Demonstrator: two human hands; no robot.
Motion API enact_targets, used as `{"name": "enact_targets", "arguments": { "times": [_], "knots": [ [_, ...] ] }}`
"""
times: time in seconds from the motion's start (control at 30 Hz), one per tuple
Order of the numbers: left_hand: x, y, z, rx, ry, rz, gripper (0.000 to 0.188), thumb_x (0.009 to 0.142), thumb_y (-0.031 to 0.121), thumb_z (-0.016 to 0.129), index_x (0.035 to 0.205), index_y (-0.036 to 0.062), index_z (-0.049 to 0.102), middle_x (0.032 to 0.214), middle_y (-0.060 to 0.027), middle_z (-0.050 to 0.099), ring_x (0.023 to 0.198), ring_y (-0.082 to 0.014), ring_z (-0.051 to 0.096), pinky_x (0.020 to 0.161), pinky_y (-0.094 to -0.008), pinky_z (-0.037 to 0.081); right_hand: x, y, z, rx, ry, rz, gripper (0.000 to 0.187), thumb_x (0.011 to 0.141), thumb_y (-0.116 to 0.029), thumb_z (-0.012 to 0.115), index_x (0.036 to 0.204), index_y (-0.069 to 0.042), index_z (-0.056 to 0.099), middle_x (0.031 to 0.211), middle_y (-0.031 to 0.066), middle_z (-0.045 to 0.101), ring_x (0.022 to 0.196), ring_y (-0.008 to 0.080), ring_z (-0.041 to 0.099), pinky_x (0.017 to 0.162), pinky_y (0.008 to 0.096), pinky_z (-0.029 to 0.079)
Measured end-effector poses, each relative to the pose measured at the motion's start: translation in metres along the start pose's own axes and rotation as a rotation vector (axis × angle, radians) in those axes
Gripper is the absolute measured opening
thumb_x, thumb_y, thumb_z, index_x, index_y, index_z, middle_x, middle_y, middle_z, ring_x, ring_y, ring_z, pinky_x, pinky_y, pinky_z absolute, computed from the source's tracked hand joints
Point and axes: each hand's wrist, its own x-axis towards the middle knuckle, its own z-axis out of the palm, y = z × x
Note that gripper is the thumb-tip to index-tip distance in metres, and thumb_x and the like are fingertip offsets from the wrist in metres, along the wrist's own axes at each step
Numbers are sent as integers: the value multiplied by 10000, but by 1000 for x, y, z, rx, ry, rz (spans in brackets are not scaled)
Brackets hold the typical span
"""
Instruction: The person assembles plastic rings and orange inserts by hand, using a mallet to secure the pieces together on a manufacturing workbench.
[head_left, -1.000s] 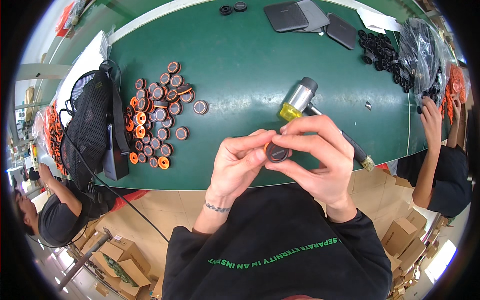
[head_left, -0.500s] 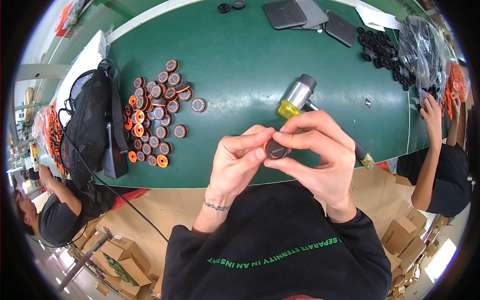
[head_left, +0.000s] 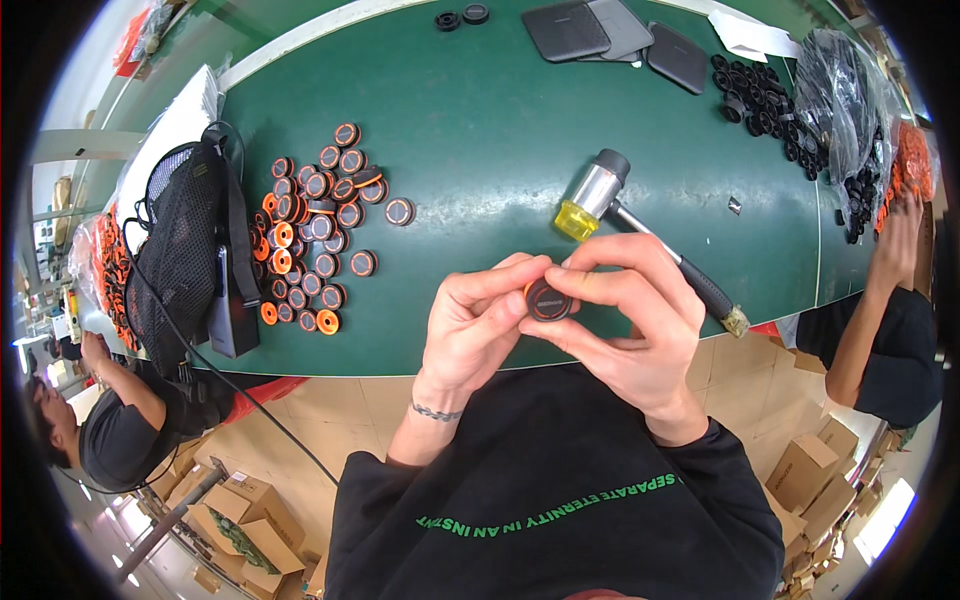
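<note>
Between the fingertips of both hands is a small round black cap (head_left: 549, 301) with an orange rim, its dark flat face turned up. My left hand (head_left: 473, 318) pinches its left edge with thumb and forefinger. On the other side, my right hand (head_left: 640, 318) grips the right edge with thumb and fingers. Just beyond the hands lies a mallet (head_left: 600, 192) with a yellow head end, a silver middle and a black handle that runs behind my right hand. To the left, a heap of similar black-and-orange caps (head_left: 322, 228) is spread on the green table (head_left: 450, 130).
A black mesh bag (head_left: 175, 250) stands at the left table edge, its cable hanging down. Dark flat pouches (head_left: 565, 30) lie at the back. Black round parts (head_left: 765, 100) and a clear plastic bag (head_left: 845, 90) are at the right. One co-worker sits on each side.
The cap has tipped so more of its face shows, and my right hand has shifted slightly left. The right co-worker's hand has moved away from the plastic bag toward the orange parts.
</note>
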Motion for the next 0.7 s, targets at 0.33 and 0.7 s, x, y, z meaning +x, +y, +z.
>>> {"name": "enact_targets", "arguments": {
  "times": [0.33, 0.7],
  "knots": [
    [-1, -2, -1, 117, 16, 77, 338, 1029, 67, 636, 1356, -9, 663, 1291, -193, 651, 1162, -286, 660, 1013, -403, 546, 1, 1, -2, 21, 1, 5, 425, 584, -45, 942, 968, -27, 761, 946, 81, 695, 792, 225, 684, 657, 345, 565],
    [-3, 1, -2, 26, 44, -25, 360, 1031, 93, 643, 1381, 9, 650, 1257, -168, 660, 1130, -300, 679, 996, -407, 559, 3, 3, -1, 101, -79, 131, 364, 622, -32, 940, 916, -10, 727, 979, 74, 670, 823, 212, 671, 694, 336, 565]
  ]
}}
